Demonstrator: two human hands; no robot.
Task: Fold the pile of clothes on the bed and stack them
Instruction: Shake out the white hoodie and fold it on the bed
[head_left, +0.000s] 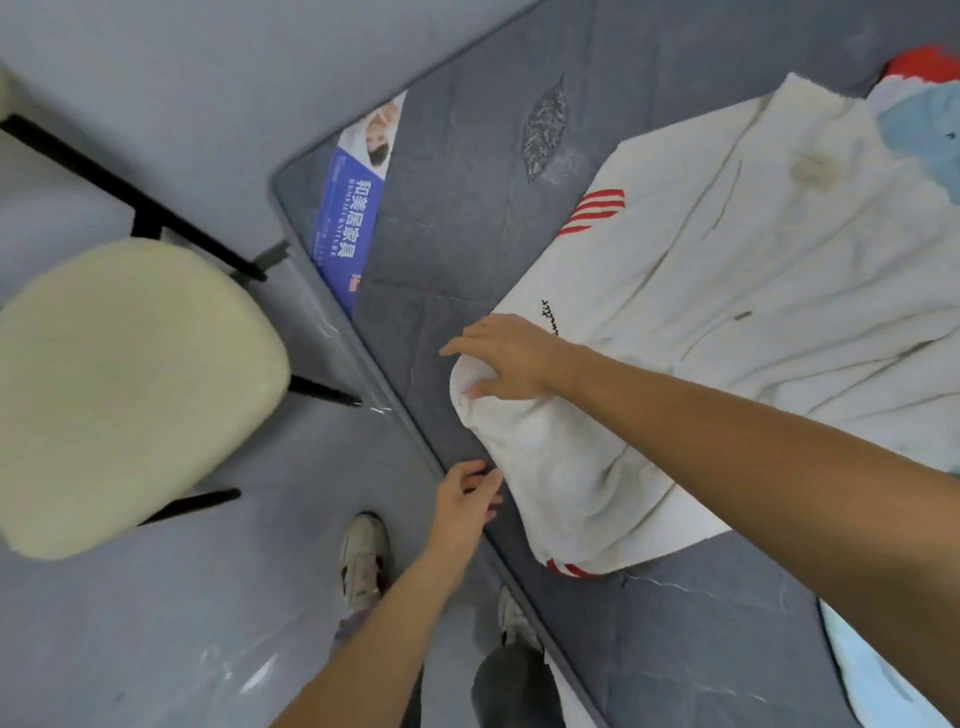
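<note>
The white jacket with red stripes lies spread on the grey mattress, its long axis running from the person's near edge up and away to the right, toward a small heap of blue and red clothes at the far corner. Its rounded near end bulges right at the mattress edge, and the right hand is on top of it, fingers spread and pressing down into the cloth. The left hand sits just below, at the edge, fingers loosely curled and touching the fabric's rim; whether it pinches it I cannot tell. So the bulk of the garment lies away and to the right of both hands. A cream chair stands on the floor to the left.
</note>
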